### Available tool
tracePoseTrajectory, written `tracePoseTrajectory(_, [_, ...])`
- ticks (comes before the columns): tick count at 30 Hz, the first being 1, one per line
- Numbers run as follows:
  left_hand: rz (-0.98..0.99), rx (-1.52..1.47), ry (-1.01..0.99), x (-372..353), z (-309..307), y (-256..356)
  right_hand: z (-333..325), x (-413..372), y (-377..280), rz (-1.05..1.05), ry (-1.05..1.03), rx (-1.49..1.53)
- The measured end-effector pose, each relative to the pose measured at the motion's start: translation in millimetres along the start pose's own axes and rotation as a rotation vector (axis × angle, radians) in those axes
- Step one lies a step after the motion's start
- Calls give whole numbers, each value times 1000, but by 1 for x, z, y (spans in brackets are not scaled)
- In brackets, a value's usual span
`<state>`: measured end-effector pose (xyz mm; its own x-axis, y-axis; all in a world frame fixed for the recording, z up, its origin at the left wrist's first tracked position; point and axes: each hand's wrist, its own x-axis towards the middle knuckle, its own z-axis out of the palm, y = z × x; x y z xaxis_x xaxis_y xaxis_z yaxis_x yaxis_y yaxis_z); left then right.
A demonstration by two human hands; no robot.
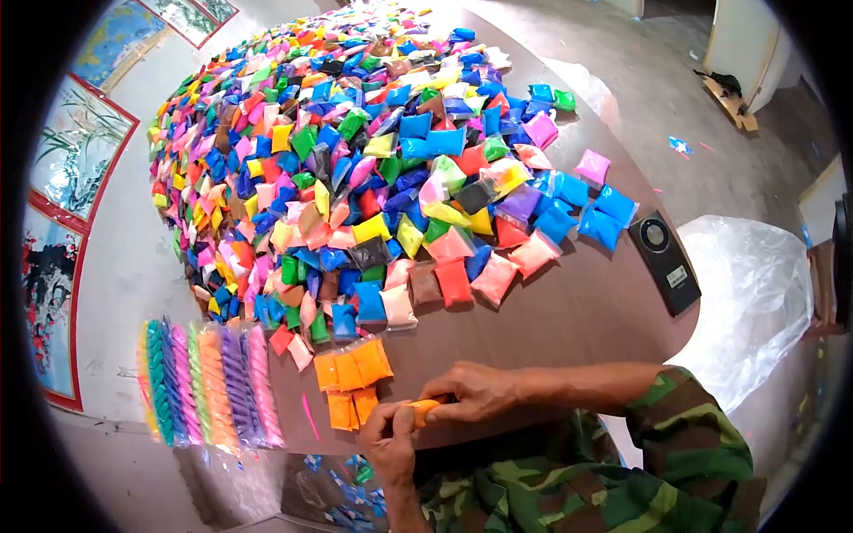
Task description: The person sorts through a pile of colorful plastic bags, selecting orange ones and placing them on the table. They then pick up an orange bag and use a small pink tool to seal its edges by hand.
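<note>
On brown table [577, 311], colourful packets [355, 178], orange packet [425, 409] nearest; grey floor [622, 53] beyond.

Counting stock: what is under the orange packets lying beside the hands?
The orange packets lie on the brown tabletop, which shows bare beside them. The patch directly beneath them is covered, so nothing else there can be seen.

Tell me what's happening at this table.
A person in a camouflage sleeve holds one orange packet between the left hand and right hand at the near edge of the table. A small orange batch lies just beside the hands. Beyond it spreads a big pile of packets in many colours. Coloured strips lie to the left, with a black device and a clear bag to the right.
</note>
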<state>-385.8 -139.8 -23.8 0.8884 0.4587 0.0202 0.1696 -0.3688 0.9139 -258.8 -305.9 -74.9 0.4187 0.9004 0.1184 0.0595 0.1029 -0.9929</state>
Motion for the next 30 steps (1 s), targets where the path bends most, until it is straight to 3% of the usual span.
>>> tracePoseTrajectory(7, [215, 274, 102, 0, 5, -9, -2, 3, 0, -18, 12, 17])
tracePoseTrajectory(13, [-157, -303, 126, -7, 14, -5, -3, 3, 0, -22, 120, 42])
tracePoseTrajectory(16, [-146, -240, 113, -14, 12, -21, 1, 7, 8, -109, 163, 42])
tracePoseTrajectory(18, [-116, -201, 168, -12, 20, -5, 1, 6, 5, -77, 161, 4])
tracePoseTrajectory(24, [77, 73, 55, -5, 6, -5, -1, 6, -6, -38, 137, -8])
tracePoseTrajectory(27, [46, -25, 40, -9, 6, -9, -1, 7, -9, 29, 114, 134])
tracePoseTrajectory(30, [-126, -365, 78, -14, 21, -15, 1, 5, -5, 140, 160, 309])
